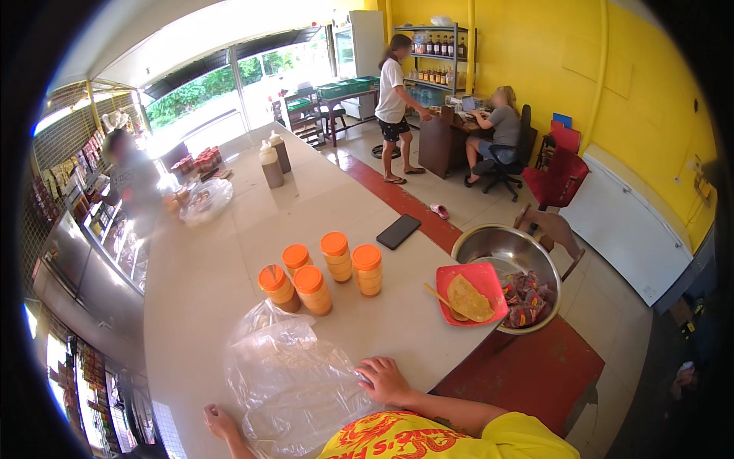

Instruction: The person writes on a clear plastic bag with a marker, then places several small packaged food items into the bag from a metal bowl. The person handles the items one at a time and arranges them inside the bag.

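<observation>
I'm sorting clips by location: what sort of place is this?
Probably a small food-packing workroom or shop: orange-lidded jars and a clear plastic bag on the long table, wrapped packets in a metal basin, and shelved bottles beyond.

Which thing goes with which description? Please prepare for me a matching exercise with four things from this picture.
Things:
1. phone
2. large clear bag
3. tray
4. round bowl

Descriptions:
A. red, with flat tan food in it
B. between the left hand and right hand
C. shiny metal, with dark packets inside
D. black, lying flat on the table

Pairs: 1-D, 2-B, 3-A, 4-C
</observation>
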`<state>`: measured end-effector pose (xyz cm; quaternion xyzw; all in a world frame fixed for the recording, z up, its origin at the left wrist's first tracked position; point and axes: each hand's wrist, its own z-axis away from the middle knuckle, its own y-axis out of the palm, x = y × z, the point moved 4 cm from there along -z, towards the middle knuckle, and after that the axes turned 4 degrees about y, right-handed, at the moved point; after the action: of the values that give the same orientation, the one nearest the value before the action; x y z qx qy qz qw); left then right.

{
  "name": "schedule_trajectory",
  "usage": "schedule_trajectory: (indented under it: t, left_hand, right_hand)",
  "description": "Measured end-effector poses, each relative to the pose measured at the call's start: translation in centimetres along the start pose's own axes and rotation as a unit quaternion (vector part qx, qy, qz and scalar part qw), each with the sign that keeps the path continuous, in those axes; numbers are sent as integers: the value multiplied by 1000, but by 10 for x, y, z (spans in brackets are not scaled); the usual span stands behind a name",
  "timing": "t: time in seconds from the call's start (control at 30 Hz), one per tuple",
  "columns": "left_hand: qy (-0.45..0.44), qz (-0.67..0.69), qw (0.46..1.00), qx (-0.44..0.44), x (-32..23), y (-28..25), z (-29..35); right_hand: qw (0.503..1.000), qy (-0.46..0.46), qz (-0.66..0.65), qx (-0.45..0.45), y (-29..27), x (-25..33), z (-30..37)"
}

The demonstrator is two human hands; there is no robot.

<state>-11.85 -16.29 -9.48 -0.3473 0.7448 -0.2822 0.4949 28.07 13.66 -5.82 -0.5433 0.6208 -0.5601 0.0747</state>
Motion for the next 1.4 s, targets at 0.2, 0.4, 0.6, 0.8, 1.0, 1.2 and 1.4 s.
schedule_trajectory:
  t: [0.2,0.4,0.6,0.8,1.0,1.2,1.4]
  left_hand:
    - [-10,-9,1000,9,1,2,0]
    - [-10,-5,1000,5,0,1,-1]
    - [2,-26,1000,3,1,-1,0]
    - [1,-27,1000,5,5,3,-2]
    - [-6,-16,1000,5,5,5,-3]
    - [-2,-21,1000,2,6,4,-2]
    - [-4,-23,1000,0,4,3,-2]
  right_hand:
    - [1000,3,5,5,0,0,0]
    - [1000,7,7,12,1,-1,-1]
    - [1000,4,11,7,0,0,-1]
    - [1000,3,9,6,0,0,-1]
    - [1000,5,5,6,1,-1,-1]
    - [1000,5,3,5,0,0,-1]
    - [1000,10,-2,14,0,0,-1]
